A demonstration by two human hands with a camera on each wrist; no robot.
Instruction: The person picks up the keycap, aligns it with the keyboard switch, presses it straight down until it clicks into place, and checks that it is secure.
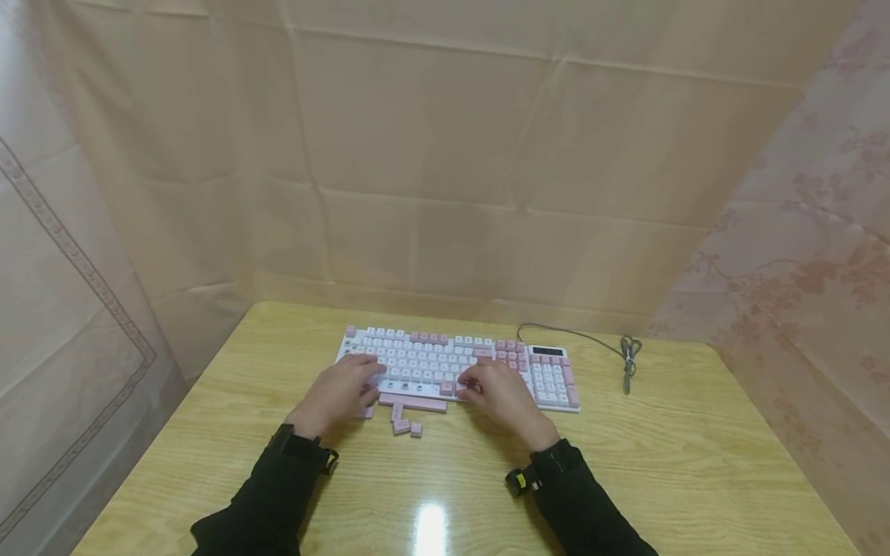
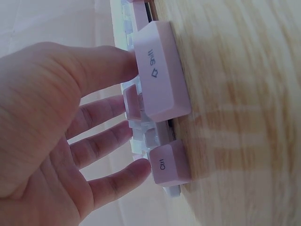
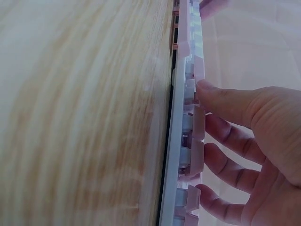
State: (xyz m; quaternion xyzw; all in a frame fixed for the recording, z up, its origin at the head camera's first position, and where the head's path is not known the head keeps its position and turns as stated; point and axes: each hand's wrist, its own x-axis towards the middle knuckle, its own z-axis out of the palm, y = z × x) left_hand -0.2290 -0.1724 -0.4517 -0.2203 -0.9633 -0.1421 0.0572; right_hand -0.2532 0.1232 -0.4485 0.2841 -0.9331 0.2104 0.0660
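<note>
A white and pink keyboard [image 1: 424, 363] lies on the table. My left hand [image 1: 343, 386] rests at its left end, fingers spread and relaxed over the keys. In the left wrist view, the thumb lies behind a loose pink shift keycap [image 2: 160, 73], with the little fingertip right by a Ctrl keycap [image 2: 169, 165]. My right hand [image 1: 497, 386] bends over the bottom row; its thumb and index fingertips close on a keycap [image 1: 462, 386] there, partly hidden. In the right wrist view, its other fingertips sit at the pink keycaps [image 3: 197, 157].
In front of the keyboard lie a long pink space bar [image 1: 413, 403] and several small pink keycaps [image 1: 402, 426]. Bare switches [image 1: 405, 384] show in the bottom row. A bundled cable [image 1: 630, 355] lies to the right. Cloth [image 1: 445, 154] hangs behind the wooden table [image 1: 695, 448].
</note>
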